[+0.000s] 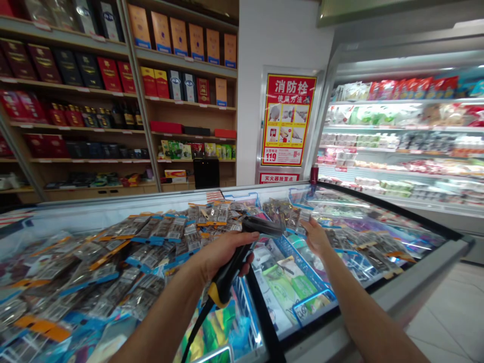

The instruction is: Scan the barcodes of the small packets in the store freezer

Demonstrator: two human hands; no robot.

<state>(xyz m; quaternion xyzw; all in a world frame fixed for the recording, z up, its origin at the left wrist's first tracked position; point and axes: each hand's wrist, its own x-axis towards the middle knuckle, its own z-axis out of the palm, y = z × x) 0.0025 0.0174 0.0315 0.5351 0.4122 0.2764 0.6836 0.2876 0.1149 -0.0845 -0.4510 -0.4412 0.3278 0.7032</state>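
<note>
A black barcode scanner (227, 275) with a yellow base and a trailing cable is in my left hand (229, 247), fingers wrapped round its handle. Its head points right, towards my right hand (316, 237), which pinches a small clear packet (304, 214) by its edge. Below and around the hands, many flat packets (166, 227) with orange or blue ends and printed labels lie heaped on the chest freezer's glass top. Another pile of packets (372, 247) lies to the right of my right hand.
Blue wire baskets (310, 302) with green and white bags sit inside the chest freezer (401, 302). Shelves of boxed bottles (189, 38) stand at the back left. A red fire-hydrant sign (289, 121) hangs on the wall, and a lit refrigerated display (401, 146) stands at the right.
</note>
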